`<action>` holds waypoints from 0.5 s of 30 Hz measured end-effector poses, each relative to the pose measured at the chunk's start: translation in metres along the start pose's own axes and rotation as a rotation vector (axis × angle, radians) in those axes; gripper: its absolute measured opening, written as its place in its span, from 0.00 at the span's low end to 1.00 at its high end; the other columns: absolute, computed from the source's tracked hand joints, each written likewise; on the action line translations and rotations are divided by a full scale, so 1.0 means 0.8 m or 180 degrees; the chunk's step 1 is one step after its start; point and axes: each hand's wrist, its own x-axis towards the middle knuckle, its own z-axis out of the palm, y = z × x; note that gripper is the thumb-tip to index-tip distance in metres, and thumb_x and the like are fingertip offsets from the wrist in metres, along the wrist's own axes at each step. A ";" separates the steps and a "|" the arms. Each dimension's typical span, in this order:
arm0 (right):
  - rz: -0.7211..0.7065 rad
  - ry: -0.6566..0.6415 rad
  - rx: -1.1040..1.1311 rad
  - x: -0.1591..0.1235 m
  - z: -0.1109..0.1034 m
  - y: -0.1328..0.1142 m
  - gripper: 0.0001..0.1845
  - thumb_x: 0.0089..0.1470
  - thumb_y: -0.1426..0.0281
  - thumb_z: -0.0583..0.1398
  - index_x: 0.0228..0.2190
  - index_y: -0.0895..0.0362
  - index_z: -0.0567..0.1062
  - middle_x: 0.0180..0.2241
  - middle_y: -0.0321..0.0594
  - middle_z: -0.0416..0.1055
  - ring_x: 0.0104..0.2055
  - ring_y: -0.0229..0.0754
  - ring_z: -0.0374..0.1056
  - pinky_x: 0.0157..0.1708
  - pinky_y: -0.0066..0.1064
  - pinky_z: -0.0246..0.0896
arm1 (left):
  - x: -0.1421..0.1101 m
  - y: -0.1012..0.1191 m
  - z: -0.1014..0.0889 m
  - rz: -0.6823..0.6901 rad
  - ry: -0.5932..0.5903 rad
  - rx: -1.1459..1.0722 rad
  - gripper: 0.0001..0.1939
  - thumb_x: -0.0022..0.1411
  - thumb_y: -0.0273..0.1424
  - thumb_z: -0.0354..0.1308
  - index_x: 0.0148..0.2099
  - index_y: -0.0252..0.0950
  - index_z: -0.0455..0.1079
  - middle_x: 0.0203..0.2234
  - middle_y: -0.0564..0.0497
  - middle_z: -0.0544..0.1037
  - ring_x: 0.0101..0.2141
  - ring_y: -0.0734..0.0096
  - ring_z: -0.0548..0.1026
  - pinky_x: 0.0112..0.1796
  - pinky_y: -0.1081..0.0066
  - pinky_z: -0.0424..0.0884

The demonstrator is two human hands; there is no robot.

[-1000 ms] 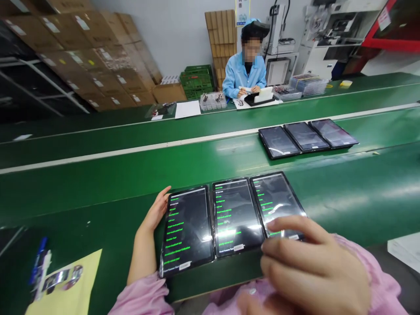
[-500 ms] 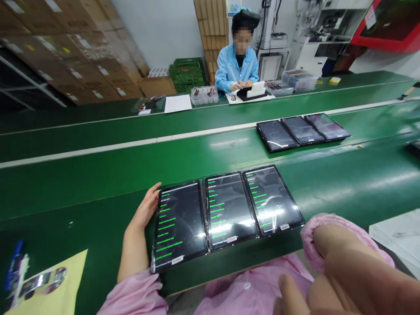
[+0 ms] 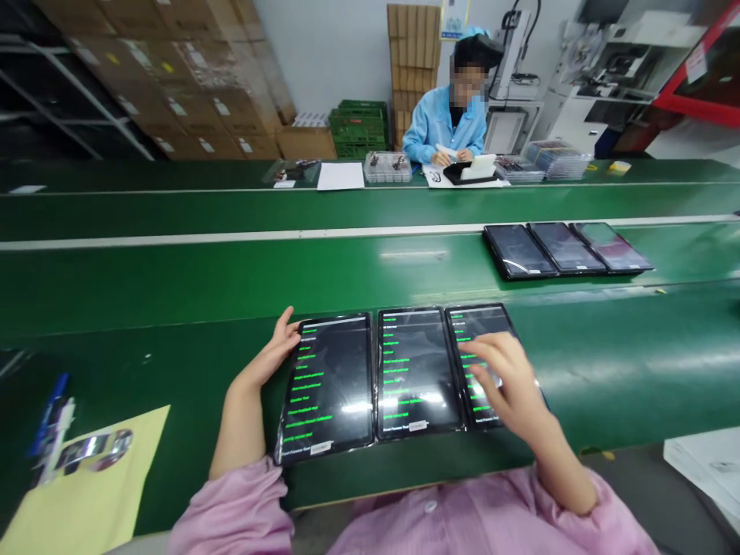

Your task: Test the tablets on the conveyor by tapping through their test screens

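Observation:
Three black tablets lie side by side on the green bench, screens up, with lists of green text: a left tablet (image 3: 332,385), a middle tablet (image 3: 417,378) and a right tablet (image 3: 474,324). My left hand (image 3: 276,348) rests along the upper left edge of the left tablet, fingers stretched, their tips at its rim. Over the right tablet is my right hand (image 3: 504,378), fingers apart and slightly bent, covering part of its screen. Nothing shows in its grasp; whether its fingertips touch the glass I cannot tell.
Three more dark tablets (image 3: 566,250) lie farther back at right. Yellow paper (image 3: 116,478) and pens (image 3: 55,432) are at left; white papers (image 3: 708,466) at right. Across the bench, a person in blue (image 3: 448,123) sits near clear trays (image 3: 387,167) and a black tray (image 3: 462,173).
My right hand has moved from close below the camera, at lower right, forward and left over the right tablet. My left hand stays at the left tablet's edge. The view has shifted.

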 end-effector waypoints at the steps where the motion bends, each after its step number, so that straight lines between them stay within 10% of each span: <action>1: 0.0130 -0.0270 -0.0196 -0.010 0.023 0.005 0.15 0.67 0.68 0.50 0.49 0.53 0.73 0.44 0.48 0.69 0.47 0.50 0.66 0.45 0.46 0.64 | -0.001 0.001 0.000 -0.0038 -0.0070 -0.0056 0.55 0.53 0.57 0.59 0.72 0.48 0.35 0.64 0.42 0.60 0.59 0.49 0.67 0.59 0.53 0.61; 6: 0.0212 -0.1514 -0.0845 -0.050 0.093 -0.007 0.24 0.63 0.54 0.58 0.59 0.42 0.68 0.64 0.51 0.50 0.62 0.65 0.49 0.56 0.68 0.45 | -0.006 0.008 0.003 -0.0002 -0.0121 -0.0274 0.52 0.52 0.55 0.62 0.72 0.47 0.43 0.61 0.42 0.65 0.58 0.48 0.67 0.60 0.53 0.59; 15: 0.0024 -0.1526 -0.0940 -0.053 0.105 -0.001 0.27 0.60 0.48 0.59 0.57 0.42 0.69 0.65 0.52 0.48 0.64 0.65 0.44 0.58 0.70 0.37 | -0.009 0.007 0.005 0.0005 -0.0152 -0.0625 0.52 0.51 0.53 0.64 0.71 0.49 0.44 0.60 0.46 0.66 0.53 0.55 0.71 0.55 0.62 0.66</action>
